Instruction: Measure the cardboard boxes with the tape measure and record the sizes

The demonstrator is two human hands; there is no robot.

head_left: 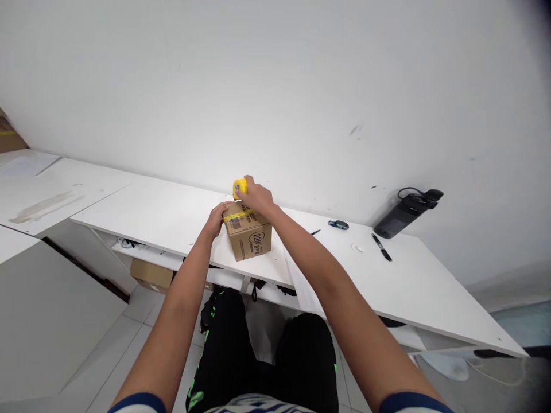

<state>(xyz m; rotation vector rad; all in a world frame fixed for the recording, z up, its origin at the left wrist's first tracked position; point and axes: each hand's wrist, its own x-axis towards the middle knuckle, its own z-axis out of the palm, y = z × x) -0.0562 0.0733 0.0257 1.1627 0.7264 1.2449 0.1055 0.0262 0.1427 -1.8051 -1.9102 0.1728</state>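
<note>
A small brown cardboard box (251, 242) with dark printing stands on the white desk in front of me. Across its top runs a yellow strip (238, 216); whether it is packing tape or a measuring blade I cannot tell. My left hand (216, 219) grips the box by its left upper edge, fingertips bent over the top. In my right hand (257, 197) is a yellow tape measure (239, 188), held just above the far edge of the box. The right hand and forearm cover part of the box top.
On the desk (172, 212) to the right lie a dark blue object (338, 225), a black marker (381, 247), a small white ring (356, 248) and a paper sheet (303, 281). A dark bottle (402, 215) leans at the wall. Another box (151, 275) is below the desktop.
</note>
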